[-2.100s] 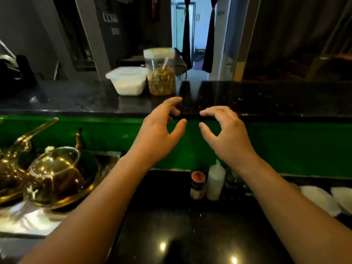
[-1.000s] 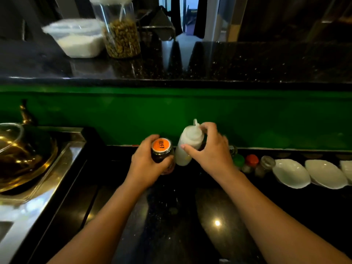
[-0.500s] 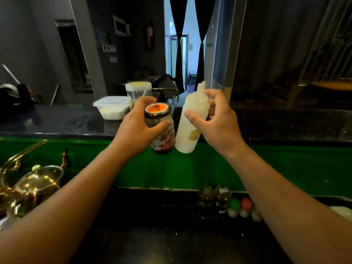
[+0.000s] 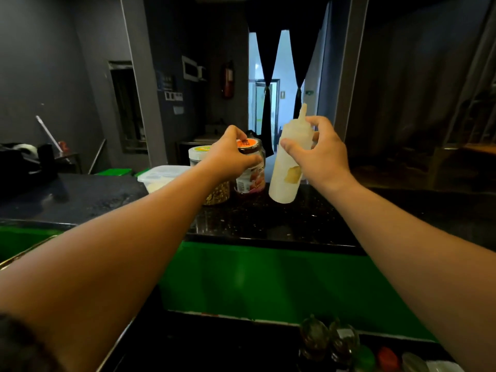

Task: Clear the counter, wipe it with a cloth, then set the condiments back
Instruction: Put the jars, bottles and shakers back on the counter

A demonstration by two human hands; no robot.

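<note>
**Jar and squeeze bottle both in hand at the raised ledge**

Both arms are stretching out over the raised black ledge (image 4: 268,221) right now. The left hand (image 4: 228,154) is clamping fingers and thumb round the top of the orange-lidded jar (image 4: 251,170). The jar is standing upright near the middle of the ledge, and its base is looking planted on the stone.

The right hand (image 4: 319,154) is wrapping round the shoulder of the white squeeze bottle (image 4: 287,170), thumb on the near side and fingers curling over the far side. The bottle is leaning, its nozzle tipping off to the right. Its base is hovering right at the ledge surface, just right of centre. Whether it is actually touching down, I cannot tell from here.

Further left on the ledge, a clear canister of grains (image 4: 217,194) is standing half hidden behind the left wrist. A lidded white tub (image 4: 158,175) is sitting toward the ledge's left end.

Under the ledge's front edge, a green panel (image 4: 268,277) is running down to the lower counter (image 4: 214,345). Down there, beneath the right part of the ledge, two small dark bottles (image 4: 314,336), a green cap (image 4: 365,355) and a red cap (image 4: 386,354) are lining up, all blurred.
</note>
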